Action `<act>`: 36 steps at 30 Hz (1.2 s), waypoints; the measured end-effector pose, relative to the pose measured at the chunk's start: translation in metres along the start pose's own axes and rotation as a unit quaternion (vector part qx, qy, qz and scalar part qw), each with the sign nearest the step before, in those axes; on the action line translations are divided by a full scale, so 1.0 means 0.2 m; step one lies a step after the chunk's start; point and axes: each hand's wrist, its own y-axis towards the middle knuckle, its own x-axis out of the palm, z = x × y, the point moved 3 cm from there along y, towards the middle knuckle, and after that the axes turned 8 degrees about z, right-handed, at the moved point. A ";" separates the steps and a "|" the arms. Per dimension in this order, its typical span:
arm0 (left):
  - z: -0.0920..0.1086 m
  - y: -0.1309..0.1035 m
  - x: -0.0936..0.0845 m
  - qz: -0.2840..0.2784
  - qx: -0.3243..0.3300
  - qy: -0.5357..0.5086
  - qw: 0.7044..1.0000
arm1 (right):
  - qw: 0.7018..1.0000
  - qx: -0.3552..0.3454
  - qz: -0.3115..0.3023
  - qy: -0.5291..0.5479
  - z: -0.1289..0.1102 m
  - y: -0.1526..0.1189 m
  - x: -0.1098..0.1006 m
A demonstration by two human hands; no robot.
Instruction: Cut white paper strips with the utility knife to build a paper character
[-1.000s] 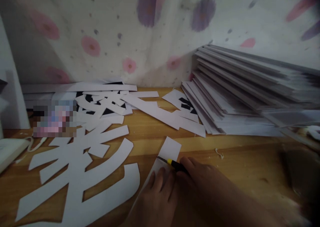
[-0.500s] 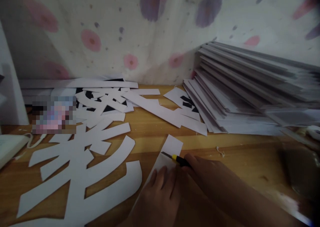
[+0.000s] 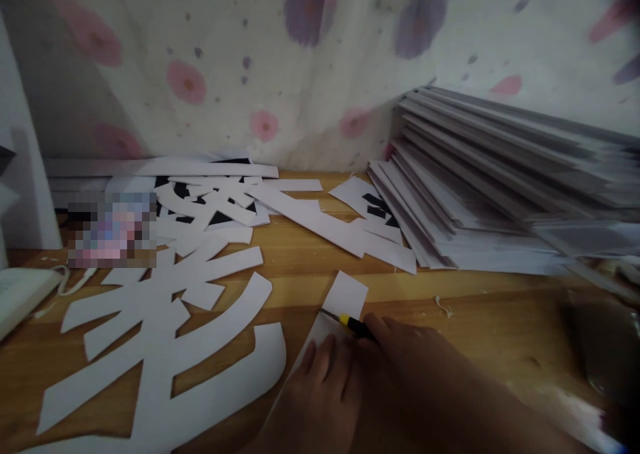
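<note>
My right hand [image 3: 415,351] grips a craft knife [image 3: 356,326] by its black handle, fingers wrapped round it. The knife has a yellow collar, and its thin blade lies across a strip of white board [image 3: 349,291], with the tip at the strip's left edge. Just below the blade, my left hand [image 3: 315,391] lies flat on the same strip, its fingers stretched forward and pressing on it. The two hands are close together, and the lower part of the strip is hidden under them. To the left lies a large white cut-out sheet [image 3: 200,407] with curved, branching arms.
Several white scraps [image 3: 320,224] lie at the back of the wooden table [image 3: 300,301]. A tall stack of white sheets [image 3: 480,174] leans at the right rear. A blurred phone [image 3: 113,231] with a white cable is at the left. A dark object [image 3: 603,341] sits far right.
The knife's blade has moved slightly left and down across the strip, its tip now at the strip's left edge. My right hand has come nearer my left hand, which stays in place.
</note>
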 end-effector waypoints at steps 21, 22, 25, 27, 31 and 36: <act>0.00 -0.01 0.03 0.018 -0.068 0.007 0.997 | 0.989 -0.081 0.037 -0.116 -0.01 0.00 0.12; 0.01 -0.01 0.03 0.018 -0.070 0.006 0.997 | 0.989 -0.080 0.030 -0.121 -0.01 0.00 0.11; 0.01 0.00 0.02 0.026 -0.065 0.012 0.997 | 0.991 -0.063 -0.007 -0.116 -0.02 0.01 0.09; 0.01 0.00 0.02 0.032 -0.064 0.016 0.997 | 0.993 -0.045 -0.035 -0.102 -0.01 0.01 0.07; 0.01 0.01 0.01 0.028 -0.059 0.016 0.998 | 0.995 -0.031 -0.045 -0.078 0.00 0.00 0.07; 0.00 0.02 -0.01 0.015 -0.064 0.023 0.998 | 0.991 -0.083 -0.018 -0.102 0.00 -0.02 0.08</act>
